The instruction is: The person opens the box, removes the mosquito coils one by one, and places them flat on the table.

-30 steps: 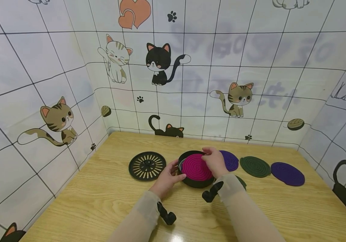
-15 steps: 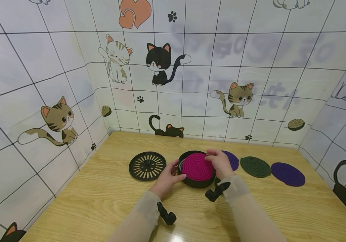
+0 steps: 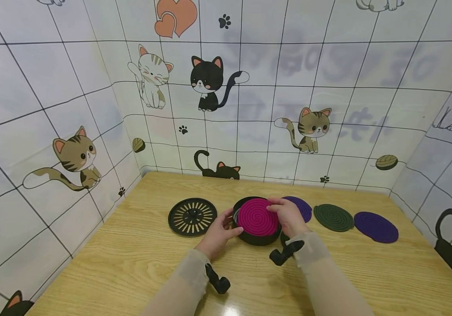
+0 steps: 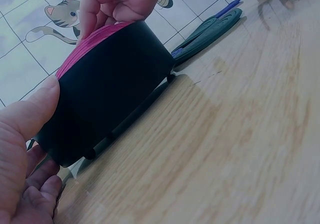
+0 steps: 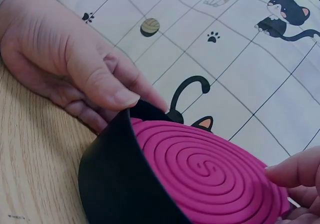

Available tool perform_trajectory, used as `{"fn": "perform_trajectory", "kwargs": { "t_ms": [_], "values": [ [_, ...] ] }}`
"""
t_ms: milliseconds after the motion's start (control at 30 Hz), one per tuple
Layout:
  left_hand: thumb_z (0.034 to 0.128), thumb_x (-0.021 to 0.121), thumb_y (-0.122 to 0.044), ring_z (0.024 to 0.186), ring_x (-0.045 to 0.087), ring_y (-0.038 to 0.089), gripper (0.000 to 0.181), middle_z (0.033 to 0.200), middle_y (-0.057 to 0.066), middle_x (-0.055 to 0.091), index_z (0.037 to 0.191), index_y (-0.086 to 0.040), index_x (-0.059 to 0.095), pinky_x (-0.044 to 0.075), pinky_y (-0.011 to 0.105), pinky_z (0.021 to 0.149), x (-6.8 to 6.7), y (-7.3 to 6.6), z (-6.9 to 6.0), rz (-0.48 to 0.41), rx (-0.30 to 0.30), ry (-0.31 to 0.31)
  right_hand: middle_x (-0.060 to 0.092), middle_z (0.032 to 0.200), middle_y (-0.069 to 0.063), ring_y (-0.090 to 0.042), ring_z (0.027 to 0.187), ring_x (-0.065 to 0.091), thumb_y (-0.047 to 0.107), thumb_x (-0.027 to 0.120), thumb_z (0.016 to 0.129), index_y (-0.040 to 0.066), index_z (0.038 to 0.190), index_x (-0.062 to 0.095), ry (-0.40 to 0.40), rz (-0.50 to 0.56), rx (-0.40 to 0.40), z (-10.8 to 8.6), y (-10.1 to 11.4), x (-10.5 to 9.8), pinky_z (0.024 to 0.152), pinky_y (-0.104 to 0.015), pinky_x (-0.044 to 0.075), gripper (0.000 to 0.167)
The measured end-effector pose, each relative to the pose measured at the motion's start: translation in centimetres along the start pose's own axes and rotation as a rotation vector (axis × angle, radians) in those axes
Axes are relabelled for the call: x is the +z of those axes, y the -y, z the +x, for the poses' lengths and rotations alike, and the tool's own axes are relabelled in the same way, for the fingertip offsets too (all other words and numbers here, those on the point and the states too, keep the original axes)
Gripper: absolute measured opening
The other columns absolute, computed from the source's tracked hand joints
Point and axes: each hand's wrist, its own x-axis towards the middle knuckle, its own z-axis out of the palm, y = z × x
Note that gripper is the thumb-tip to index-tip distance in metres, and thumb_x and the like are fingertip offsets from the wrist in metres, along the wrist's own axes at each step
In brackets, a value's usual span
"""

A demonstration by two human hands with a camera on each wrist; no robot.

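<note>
A pink mosquito coil (image 3: 256, 217) lies tilted in the mouth of a round black mosquito-coil holder (image 3: 258, 240). My left hand (image 3: 217, 235) grips the holder's left side, its thumb at the rim in the left wrist view, where the holder's dark wall (image 4: 105, 94) shows small feet below. On the other side, my right hand (image 3: 289, 216) pinches the coil's edge; in the right wrist view its thumb (image 5: 295, 170) lies on top of the spiral (image 5: 205, 166) and the fingers are partly hidden beneath. What lies under the coil is hidden.
A black slotted lid (image 3: 192, 217) lies left of the holder. To the right lie a purple coil (image 3: 302, 210), partly behind my right hand, a green coil (image 3: 333, 217) and another purple coil (image 3: 376, 227). Another dark green piece is mostly covered by my right wrist. A cat-print wall sheet surrounds the wooden table (image 3: 131, 263).
My right hand has moved from the holder's back right slightly right and towards me, and its thumb and fingers now pinch the coil's edge. The coil's far edge sits slightly higher. My left hand stays put.
</note>
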Motion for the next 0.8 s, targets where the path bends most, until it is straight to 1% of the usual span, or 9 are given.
{"fn": "perform_trajectory", "kwargs": {
  "t_ms": [67, 133, 167, 233, 267, 400, 500, 667, 800],
  "values": [
    [0.0866, 0.074, -0.018, 0.137, 0.032, 0.034, 0.079, 0.147, 0.018, 0.038, 0.149, -0.003, 0.029, 0.025, 0.048, 0.113, 0.0, 0.0, 0.0, 0.003, -0.003, -0.002, 0.048, 0.132, -0.018, -0.006, 0.079, 0.056, 0.0, 0.054, 0.094, -0.004, 0.136, 0.048, 0.011, 0.019, 0.015, -0.1, 0.1, -0.1, 0.064, -0.017, 0.046, 0.043],
    [0.0867, 0.074, -0.018, 0.138, 0.032, 0.035, 0.079, 0.147, 0.018, 0.037, 0.15, -0.003, 0.029, 0.025, 0.048, 0.113, 0.0, -0.1, -0.1, 0.004, -0.006, -0.006, 0.053, 0.123, -0.014, -0.003, 0.062, 0.05, 0.0, 0.054, 0.094, -0.003, 0.138, 0.047, 0.021, 0.028, 0.032, -0.2, 0.3, -0.1, 0.053, -0.017, 0.041, 0.045],
    [0.0868, 0.073, -0.018, 0.138, 0.032, 0.035, 0.079, 0.147, 0.018, 0.037, 0.15, -0.003, 0.029, 0.025, 0.048, 0.113, 0.1, -0.2, -0.1, 0.005, -0.007, -0.006, 0.055, 0.119, -0.012, -0.002, 0.058, 0.046, 0.0, 0.055, 0.093, -0.002, 0.138, 0.047, 0.025, 0.032, 0.041, -0.2, 0.3, -0.2, 0.05, -0.017, 0.038, 0.045],
    [0.0868, 0.073, -0.018, 0.138, 0.032, 0.035, 0.079, 0.148, 0.018, 0.037, 0.15, -0.003, 0.029, 0.025, 0.048, 0.113, 0.1, -0.3, -0.2, 0.003, -0.01, -0.007, 0.057, 0.111, -0.009, -0.003, 0.055, 0.046, -0.001, 0.054, 0.093, -0.001, 0.14, 0.044, 0.048, 0.039, 0.046, -0.3, 0.3, -0.3, 0.048, -0.018, 0.038, 0.048],
    [0.0869, 0.073, -0.018, 0.138, 0.032, 0.035, 0.078, 0.147, 0.018, 0.037, 0.15, -0.003, 0.029, 0.025, 0.048, 0.113, 0.1, -0.3, -0.3, 0.003, -0.01, -0.007, 0.058, 0.109, -0.009, -0.004, 0.055, 0.047, -0.001, 0.054, 0.093, 0.0, 0.141, 0.043, 0.057, 0.035, 0.047, -0.3, 0.3, -0.4, 0.048, -0.018, 0.039, 0.049],
    [0.0871, 0.073, -0.016, 0.138, 0.032, 0.035, 0.077, 0.147, 0.019, 0.037, 0.149, -0.003, 0.029, 0.025, 0.048, 0.113, 0.1, -0.2, -0.2, 0.003, -0.011, -0.01, 0.057, 0.107, -0.013, -0.011, 0.073, 0.062, -0.003, 0.052, 0.094, 0.0, 0.144, 0.039, 0.096, 0.006, 0.036, -0.4, 0.3, -0.5, 0.06, -0.025, 0.053, 0.052],
    [0.087, 0.073, -0.016, 0.138, 0.032, 0.036, 0.077, 0.147, 0.02, 0.037, 0.149, -0.003, 0.029, 0.026, 0.049, 0.113, 0.1, 0.2, 0.1, -0.001, -0.01, -0.015, 0.054, 0.111, -0.018, -0.014, 0.074, 0.063, -0.005, 0.053, 0.093, 0.001, 0.145, 0.038, 0.109, -0.021, 0.026, -0.4, 0.1, -0.4, 0.062, -0.028, 0.055, 0.054],
    [0.0867, 0.074, -0.019, 0.139, 0.031, 0.034, 0.079, 0.149, 0.017, 0.036, 0.151, -0.008, 0.028, 0.027, 0.048, 0.112, 0.0, 1.7, 0.9, -0.01, -0.003, -0.025, 0.047, 0.124, -0.023, -0.016, 0.077, 0.063, -0.007, 0.055, 0.092, 0.002, 0.147, 0.031, 0.131, -0.044, 0.013, -0.1, -0.1, -0.4, 0.063, -0.03, 0.056, 0.061],
    [0.0866, 0.074, -0.023, 0.139, 0.032, 0.031, 0.079, 0.149, 0.013, 0.037, 0.151, -0.012, 0.029, 0.027, 0.046, 0.113, -0.1, 2.4, 1.3, 0.007, 0.0, -0.034, 0.048, 0.124, -0.023, -0.017, 0.078, 0.064, -0.008, 0.055, 0.091, 0.002, 0.143, 0.033, 0.137, -0.058, 0.006, 0.0, -0.3, -0.4, 0.063, -0.031, 0.056, 0.058]
  ]
}}
